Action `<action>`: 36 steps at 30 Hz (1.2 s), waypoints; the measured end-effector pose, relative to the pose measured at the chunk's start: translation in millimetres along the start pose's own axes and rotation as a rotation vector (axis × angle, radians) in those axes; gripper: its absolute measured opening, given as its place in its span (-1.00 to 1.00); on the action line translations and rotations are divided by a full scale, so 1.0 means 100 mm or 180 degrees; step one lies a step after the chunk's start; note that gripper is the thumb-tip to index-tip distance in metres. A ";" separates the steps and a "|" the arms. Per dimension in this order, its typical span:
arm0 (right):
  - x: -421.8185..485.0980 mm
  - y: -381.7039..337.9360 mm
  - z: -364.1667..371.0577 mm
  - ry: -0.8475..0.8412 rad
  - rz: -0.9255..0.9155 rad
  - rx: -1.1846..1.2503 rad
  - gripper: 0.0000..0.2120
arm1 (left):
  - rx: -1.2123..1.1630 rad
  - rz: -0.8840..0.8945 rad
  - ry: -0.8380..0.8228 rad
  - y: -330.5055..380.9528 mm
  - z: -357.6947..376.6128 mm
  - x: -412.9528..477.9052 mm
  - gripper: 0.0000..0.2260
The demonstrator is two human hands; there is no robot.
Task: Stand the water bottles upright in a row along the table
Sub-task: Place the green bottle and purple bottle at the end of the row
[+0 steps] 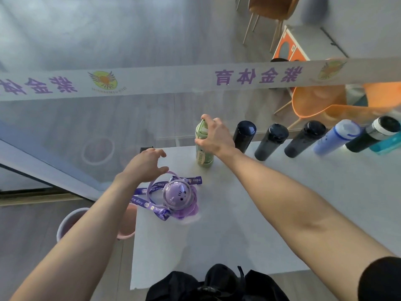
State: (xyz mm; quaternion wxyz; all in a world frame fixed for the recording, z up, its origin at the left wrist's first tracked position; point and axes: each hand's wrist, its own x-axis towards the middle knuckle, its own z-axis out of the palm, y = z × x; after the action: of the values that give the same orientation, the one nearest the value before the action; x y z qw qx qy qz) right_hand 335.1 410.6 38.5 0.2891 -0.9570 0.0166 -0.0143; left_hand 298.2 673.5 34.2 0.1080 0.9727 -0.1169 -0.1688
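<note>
A green bottle (204, 158) stands upright near the far edge of the white table (271, 213), with my right hand (211, 135) closed around its top. To its right several bottles stand in a row along the far edge: a dark one (244, 135), two black ones (271, 142) (304, 139), a blue one (336, 136), and a black-and-teal one (373, 135). A purple cat-lid bottle (179, 197) with a purple strap stands nearer me. My left hand (147, 162) hovers open just above its loop handle.
A black bag (217, 283) lies at the table's near edge. A pink bucket (125, 222) sits on the floor left of the table. Orange chairs (314, 101) stand beyond a glass wall with a printed band. The table's left edge is close to the purple bottle.
</note>
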 end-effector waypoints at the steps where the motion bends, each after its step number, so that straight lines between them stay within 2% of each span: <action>1: 0.00 0.00 0.01 0.0027 0.0028 0.0025 -0.30 | -0.0006 0.0014 -0.0004 0.00 0.00 0.01 -0.47; 14: -0.04 0.01 0.00 -0.0113 -0.0083 -0.0076 -0.25 | -0.0081 -0.0048 0.0038 0.10 -0.01 0.00 -0.49; 17: -0.09 0.01 0.04 -0.0218 -0.0172 -0.0231 -0.06 | -0.0102 -0.0031 0.0063 0.14 -0.03 -0.06 -0.53; 20: -0.13 0.05 0.00 -0.0309 -0.0032 -0.0461 0.32 | -0.0096 0.0016 0.0084 0.16 -0.02 -0.16 -0.59; 23: -0.18 0.15 -0.09 -0.0335 0.0137 -0.0532 0.42 | -0.0135 0.0011 0.0266 0.19 0.01 -0.27 -0.66; 25: -0.29 0.23 -0.14 -0.0390 0.0262 -0.0551 0.32 | -0.0116 -0.0052 0.0468 0.23 0.06 -0.35 -0.69; 26: -0.37 0.29 -0.14 -0.0381 0.0296 -0.0568 0.21 | -0.0094 -0.0113 0.0599 0.27 0.11 -0.40 -0.68; 29: -0.72 0.49 -0.06 -0.0492 0.0271 -0.0747 -0.30 | -0.0026 -0.0266 0.0862 0.41 0.29 -0.57 -0.53; 30: -0.85 0.56 -0.02 -0.0687 0.0270 -0.0844 -0.39 | 0.0018 -0.0314 0.0836 0.48 0.37 -0.63 -0.45; 32: -1.10 0.69 0.10 -0.1305 0.0230 -0.1117 -0.46 | 0.0217 -0.0398 0.0698 0.64 0.54 -0.74 -0.28; 34: -1.30 0.78 0.23 -0.1926 0.0137 -0.1306 -0.44 | 0.0498 -0.0532 0.0515 0.77 0.69 -0.79 -0.11; 36: -1.42 0.85 0.33 -0.2281 0.0080 -0.1362 -0.41 | 0.0594 -0.0733 0.0327 0.85 0.80 -0.81 0.02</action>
State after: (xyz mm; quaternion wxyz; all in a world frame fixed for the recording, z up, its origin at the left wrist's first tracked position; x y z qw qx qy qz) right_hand 192.5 363.8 -39.1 0.0714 -0.9397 -0.0709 0.3269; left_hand 179.2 600.1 6.4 0.0028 0.9928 -0.0141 -0.1186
